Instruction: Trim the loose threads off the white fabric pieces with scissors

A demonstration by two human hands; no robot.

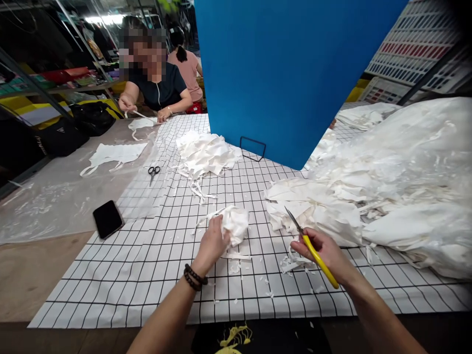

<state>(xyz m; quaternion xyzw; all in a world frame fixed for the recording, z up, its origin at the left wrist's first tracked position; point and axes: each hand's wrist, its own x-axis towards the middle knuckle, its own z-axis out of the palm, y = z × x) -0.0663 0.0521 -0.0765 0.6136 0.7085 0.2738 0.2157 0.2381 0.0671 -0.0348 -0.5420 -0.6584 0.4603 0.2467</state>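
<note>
My left hand (pixel 214 241), with dark beads at its wrist, is closed on a crumpled white garment (pixel 236 223) lying on the checked cloth. Its fingertips are partly hidden in the fabric. My right hand (pixel 324 250) holds yellow-handled scissors (pixel 316 258), their pointed metal blades aimed up and to the left. Whether the blades are fully closed is hard to see. White fabric scraps (pixel 295 263) lie below the right hand, with small offcuts scattered between both hands.
Bagged white garments (pixel 413 172) fill the right side. A white garment pile (pixel 206 152) lies ahead beside a large blue panel (pixel 280 73). Left are a phone (pixel 108 219), small black scissors (pixel 153 172) and a strapped white garment (pixel 116 153). A co-worker (pixel 158 93) handles white fabric opposite.
</note>
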